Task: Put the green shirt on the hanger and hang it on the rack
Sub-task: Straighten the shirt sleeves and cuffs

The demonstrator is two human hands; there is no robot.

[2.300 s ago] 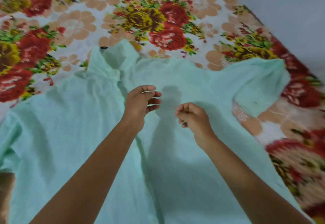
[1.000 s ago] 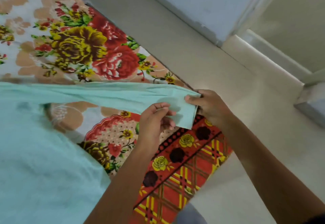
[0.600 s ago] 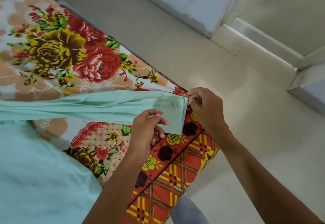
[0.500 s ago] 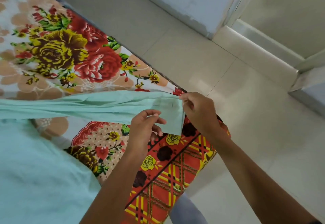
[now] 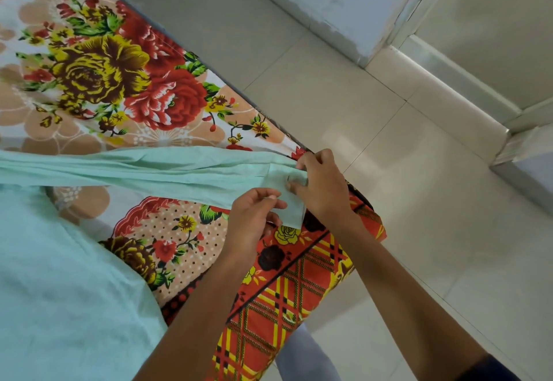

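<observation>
The pale green shirt [image 5: 59,291] lies spread on the bed, its body filling the lower left. One long sleeve [image 5: 155,171] stretches rightward across the bedsheet to the bed's corner. My left hand [image 5: 254,219] pinches the lower edge of the sleeve cuff from below. My right hand [image 5: 321,186] grips the cuff's end from above, with its fingers folded over the fabric. The two hands nearly touch at the cuff. No hanger or rack is in view.
The bed carries a floral sheet [image 5: 119,81] with a red and yellow plaid border [image 5: 284,306] hanging over its corner. Pale floor tiles [image 5: 404,201] lie to the right. A wall base [image 5: 329,0] and a door sill [image 5: 449,81] run along the upper right.
I have turned from the shirt's body to its right sleeve. Over the last second both hands took the cuff, and my right hand has now folded over its end.
</observation>
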